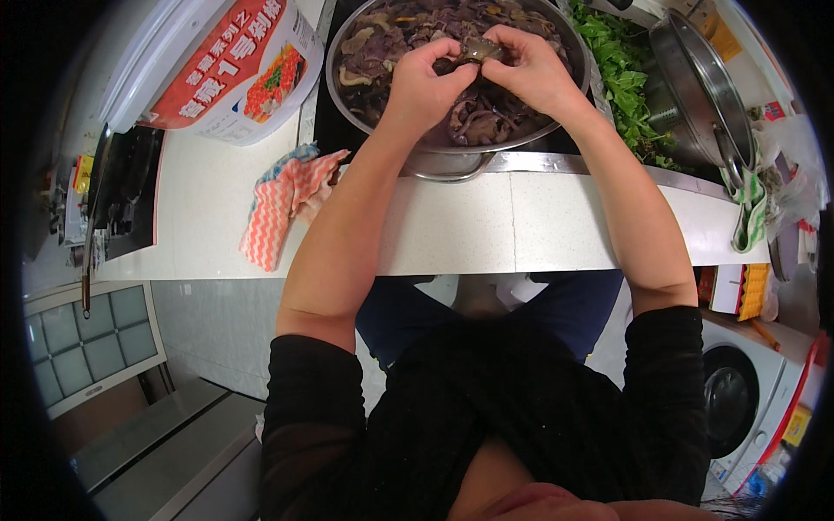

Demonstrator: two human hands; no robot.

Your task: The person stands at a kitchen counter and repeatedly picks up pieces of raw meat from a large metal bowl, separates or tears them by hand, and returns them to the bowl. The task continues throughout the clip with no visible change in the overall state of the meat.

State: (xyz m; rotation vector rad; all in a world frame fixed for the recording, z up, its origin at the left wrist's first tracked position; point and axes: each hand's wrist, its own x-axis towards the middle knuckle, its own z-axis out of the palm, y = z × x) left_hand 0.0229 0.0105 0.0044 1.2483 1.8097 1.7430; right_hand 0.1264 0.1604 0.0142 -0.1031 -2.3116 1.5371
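Observation:
A wide steel pan (449,159) with a loop handle holds many purplish-brown, wet food pieces (485,124), possibly mushrooms. Above them my left hand (430,81) and my right hand (534,71) meet, their fingertips close together. Between them is one brownish, glistening piece (481,49), gripped by the thumbs and fingers of both hands; a darker part of it shows at my left fingertips. What exactly the piece is, I cannot tell. The hands hide some of the pan's contents.
Left of the pan stand a white plastic tub (254,71) with a red label and crumpled striped cloths (280,202) on the white counter (449,228). To the right lie leafy greens (609,71) and a tilted steel strainer pot (697,98), with a green-striped cloth (749,218) beside it.

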